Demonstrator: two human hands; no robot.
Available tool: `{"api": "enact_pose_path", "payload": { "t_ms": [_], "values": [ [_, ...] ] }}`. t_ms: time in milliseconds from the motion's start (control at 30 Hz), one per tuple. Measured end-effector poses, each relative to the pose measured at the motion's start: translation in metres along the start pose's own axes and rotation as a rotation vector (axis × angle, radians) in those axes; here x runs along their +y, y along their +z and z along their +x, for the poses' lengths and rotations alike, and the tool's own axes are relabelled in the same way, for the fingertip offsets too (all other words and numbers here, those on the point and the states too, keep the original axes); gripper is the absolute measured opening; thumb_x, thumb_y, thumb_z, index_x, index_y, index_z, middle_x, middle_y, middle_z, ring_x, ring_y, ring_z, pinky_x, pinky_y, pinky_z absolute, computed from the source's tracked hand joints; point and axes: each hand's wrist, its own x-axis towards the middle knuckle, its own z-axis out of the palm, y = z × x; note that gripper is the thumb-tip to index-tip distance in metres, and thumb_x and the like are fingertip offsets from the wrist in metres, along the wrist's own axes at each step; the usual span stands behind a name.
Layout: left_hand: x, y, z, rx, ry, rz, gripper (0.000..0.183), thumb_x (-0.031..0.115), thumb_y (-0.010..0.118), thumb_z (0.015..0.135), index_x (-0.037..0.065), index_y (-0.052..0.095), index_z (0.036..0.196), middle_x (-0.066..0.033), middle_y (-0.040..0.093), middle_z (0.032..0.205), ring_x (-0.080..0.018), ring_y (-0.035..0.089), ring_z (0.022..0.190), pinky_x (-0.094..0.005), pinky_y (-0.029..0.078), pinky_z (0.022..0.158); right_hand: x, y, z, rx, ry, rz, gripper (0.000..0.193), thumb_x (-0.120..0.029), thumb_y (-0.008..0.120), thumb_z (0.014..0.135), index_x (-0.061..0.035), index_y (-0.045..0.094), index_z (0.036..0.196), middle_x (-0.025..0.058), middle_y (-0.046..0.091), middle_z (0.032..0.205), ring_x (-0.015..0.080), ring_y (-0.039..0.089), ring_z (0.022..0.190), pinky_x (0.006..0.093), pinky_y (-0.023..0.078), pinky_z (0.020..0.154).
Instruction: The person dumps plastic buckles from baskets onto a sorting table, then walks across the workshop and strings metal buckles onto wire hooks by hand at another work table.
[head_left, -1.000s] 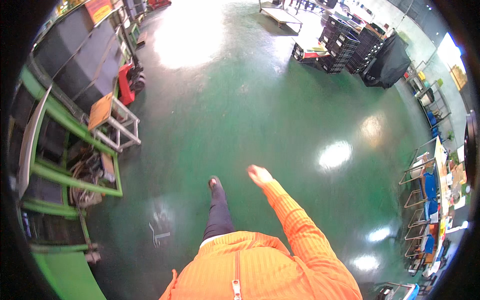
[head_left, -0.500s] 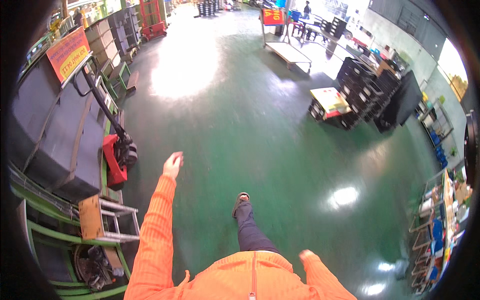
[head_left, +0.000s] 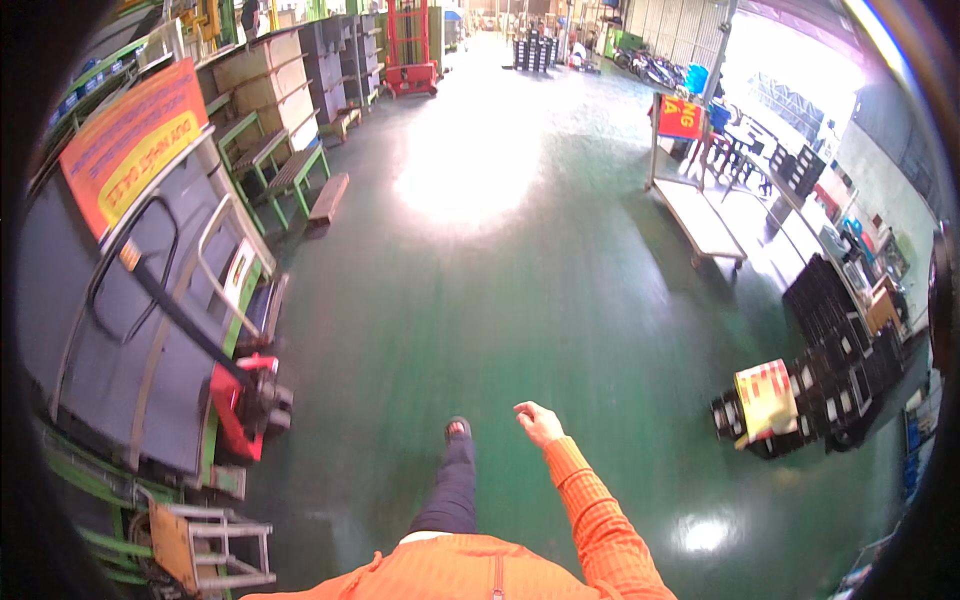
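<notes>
While the right hand (head_left: 540, 425) hangs over green floor (head_left: 380, 360), its fingers are loosely bent, unclenched, nothing seen held. Left hand: out of view, grip cannot be told. Black crates (head_left: 845, 382): near right, well apart. Red pallet truck (head_left: 238, 412): near left. Flat trolley (head_left: 705, 222): far right. Sound walking, by judgement: mid-floor, arms clear of both sides.

Tilted orange-and-yellow placard (head_left: 135, 145) at top edge of large grey casing (head_left: 185, 380): violet lettering on orange part, bold red letters and numerals on yellow band. Red sign (head_left: 681, 117) on upright frame of platform trolley (head_left: 703, 220): few large yellow capitals showing. Yellow-and-red printed sheet (head_left: 767, 398) on black plastic crates (head_left: 845, 405): red print too blurred to make out.
</notes>
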Motion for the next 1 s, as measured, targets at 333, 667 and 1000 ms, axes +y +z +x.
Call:
{"api": "enact_pose_path", "payload": {
  "t_ms": [333, 667, 1000],
  "values": [
    [0.531, -0.613, 0.407, 0.775, 0.755, -0.326, 0.028, 0.024, 0.045, 0.085, 0.003, 0.057, 0.099, -0.0140, 0.062, 0.089, -0.0285, 0.059, 0.080, -0.0370, 0.046, 0.073, 0.109, -0.086, 0.303, -0.568, 0.666, -0.529, 0.034, -0.038, 0.046, 0.078, -0.0166, 0.061, 0.100, 0.0069, 0.061, 0.101, 0.0260, 0.056, 0.097, 0.0385, 0.045, 0.082],
    [0.879, -0.912, 0.688, 0.549, 0.675, -0.486, 0.024, 0.023, 0.043, 0.087, 0.008, 0.057, 0.098, -0.0055, 0.060, 0.082, -0.0153, 0.057, 0.075, -0.0315, 0.047, 0.064, 0.289, -0.226, 0.775, -0.662, 0.671, -0.859, 0.031, -0.022, 0.040, 0.082, -0.0128, 0.062, 0.102, 0.0074, 0.058, 0.111, 0.0247, 0.054, 0.103, 0.0380, 0.046, 0.081],
    [0.931, -1.028, 0.789, -0.079, -0.053, -0.026, 0.028, 0.023, 0.044, 0.080, 0.004, 0.061, 0.093, -0.0189, 0.059, 0.100, -0.0337, 0.055, 0.096, -0.0422, 0.044, 0.083, -0.036, -0.414, 1.549, 0.039, 0.043, -0.038, 0.026, -0.020, 0.053, 0.076, -0.0111, 0.061, 0.099, 0.0106, 0.063, 0.094, 0.0245, 0.059, 0.090, 0.0328, 0.046, 0.079]
  ]
}}
